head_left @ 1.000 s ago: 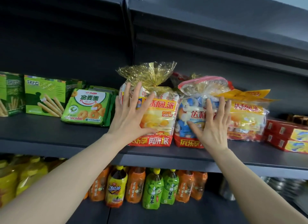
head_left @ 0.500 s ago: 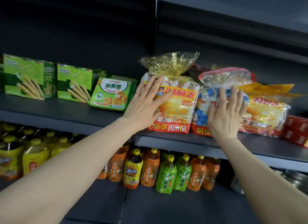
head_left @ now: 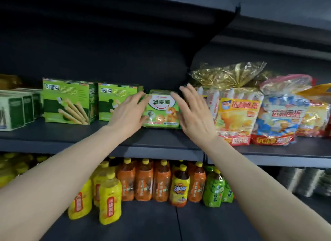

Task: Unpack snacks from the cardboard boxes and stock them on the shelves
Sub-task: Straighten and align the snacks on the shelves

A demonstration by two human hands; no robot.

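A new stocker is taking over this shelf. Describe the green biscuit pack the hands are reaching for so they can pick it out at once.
On the middle shelf, above the rows of drink bottles, look between the left hand and right hand. There leans the green biscuit pack. Unlike the green stick-biscuit boxes on its left and the gold-topped cake bag on its right, it is a soft pack showing ring-shaped biscuits.

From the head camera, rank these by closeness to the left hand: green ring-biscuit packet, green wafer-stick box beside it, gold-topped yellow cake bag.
1. Green ring-biscuit packet, just right of the left hand, at its fingertips.
2. Green wafer-stick box, behind the hand on its left.
3. Gold-topped yellow cake bag, farther right, beyond the right hand.
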